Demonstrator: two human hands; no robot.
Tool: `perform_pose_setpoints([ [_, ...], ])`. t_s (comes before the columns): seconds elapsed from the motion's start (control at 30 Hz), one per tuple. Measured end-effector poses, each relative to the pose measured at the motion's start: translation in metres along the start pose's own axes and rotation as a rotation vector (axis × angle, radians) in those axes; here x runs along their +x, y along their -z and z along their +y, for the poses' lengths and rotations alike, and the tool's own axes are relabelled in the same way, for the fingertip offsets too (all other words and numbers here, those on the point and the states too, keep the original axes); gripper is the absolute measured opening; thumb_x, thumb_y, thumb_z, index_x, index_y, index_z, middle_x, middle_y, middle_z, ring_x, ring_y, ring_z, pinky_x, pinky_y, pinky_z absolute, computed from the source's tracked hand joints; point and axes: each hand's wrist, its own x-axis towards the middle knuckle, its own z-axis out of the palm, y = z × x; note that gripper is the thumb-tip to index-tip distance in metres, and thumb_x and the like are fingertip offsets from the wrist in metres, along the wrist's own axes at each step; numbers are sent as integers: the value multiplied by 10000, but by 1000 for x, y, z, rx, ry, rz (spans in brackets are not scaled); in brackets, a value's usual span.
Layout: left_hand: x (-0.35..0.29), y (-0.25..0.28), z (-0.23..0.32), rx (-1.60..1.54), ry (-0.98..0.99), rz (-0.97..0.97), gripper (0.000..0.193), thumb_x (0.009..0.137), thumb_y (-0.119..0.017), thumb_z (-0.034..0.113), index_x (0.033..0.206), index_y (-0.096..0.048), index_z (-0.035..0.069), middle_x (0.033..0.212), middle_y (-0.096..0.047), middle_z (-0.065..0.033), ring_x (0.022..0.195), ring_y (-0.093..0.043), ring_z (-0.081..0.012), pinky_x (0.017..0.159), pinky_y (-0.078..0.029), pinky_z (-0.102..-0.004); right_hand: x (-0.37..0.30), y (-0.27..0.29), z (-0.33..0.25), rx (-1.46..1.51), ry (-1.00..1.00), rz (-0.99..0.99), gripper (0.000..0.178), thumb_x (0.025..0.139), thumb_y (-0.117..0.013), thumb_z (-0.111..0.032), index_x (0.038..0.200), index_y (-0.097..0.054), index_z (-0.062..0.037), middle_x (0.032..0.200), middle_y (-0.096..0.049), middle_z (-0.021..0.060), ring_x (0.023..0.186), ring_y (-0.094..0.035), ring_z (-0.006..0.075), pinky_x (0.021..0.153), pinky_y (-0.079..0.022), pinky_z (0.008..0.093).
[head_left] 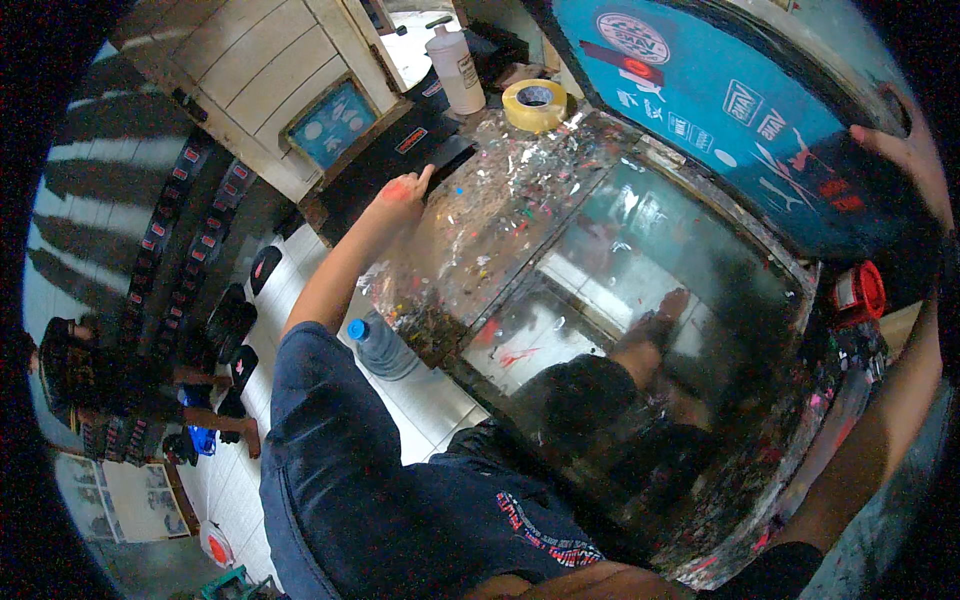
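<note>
My left hand [402, 198] is closed on the edge of a flat black piece [392, 160] with a small orange-red print, at the table's far left. One finger sticks out along the piece, and the other fingertips are partly hidden. At the right, my right hand [905, 150] grips the outer edge of a raised screen-printing frame [690, 85]. The frame's blue mesh carries white and red designs and stands tilted up along the table's far right side. Below it lies a dark glass tabletop [620, 270] showing reflections.
A roll of yellowish tape [534, 104] and a translucent plastic bottle [456, 70] stand at the back. A blue-capped water bottle [383, 348] is by the table's left edge, a red tub [858, 295] at its right. Printed black pieces [165, 215] line the left; another person [100, 375] is there.
</note>
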Motion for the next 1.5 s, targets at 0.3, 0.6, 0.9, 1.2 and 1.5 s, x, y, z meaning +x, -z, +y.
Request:
perform_pose_setpoints([
  [0.3,13,21,-1,-35,-136,-90,521,1001,-501,147,1514,-428,97,1042,-653,-242,986,-661,-426,867,-551,-499,44,-27,106,-69,-36,292,937,654,-959,-447,1366,-578,27,1300,-648,188,1172,-634,293,1030,-494,384],
  [0.6,10,-22,38,218,84,289,565,931,-615,173,1462,-476,36,1017,-610,-143,971,-647,-272,740,-609,-386,24,-25,81,-245,-76,351,1020,646,-927,-511,1448,-544,-10,1394,-609,230,1283,-599,322,1101,-447,384],
  [0.9,8,53,17,561,176,391,273,908,-619,142,1142,-556,18,980,-627,-85,903,-676,-208,626,-601,-327,39,-29,93,-174,-12,334,1097,633,-916,-537,1463,-507,52,1409,-587,273,1296,-591,333,1112,-446,393],
  [1.2,-43,225,59,-166,-326,356,487,887,-621,59,1312,-469,-125,925,-644,-184,921,-637,-413,805,-534,-451,33,-30,80,-206,42,371,1099,619,-885,-620,1422,-552,52,1314,-657,254,1192,-660,327,1035,-508,396],
  [1.5,-69,139,337,-1499,78,-261,494,956,-557,29,1443,-491,-26,1370,-619,-157,1261,-568,-259,1104,-413,-372,5,-5,35,-205,-70,213,890,601,-888,-647,1118,-718,58,1108,-741,250,1008,-708,350,891,-548,414],
])
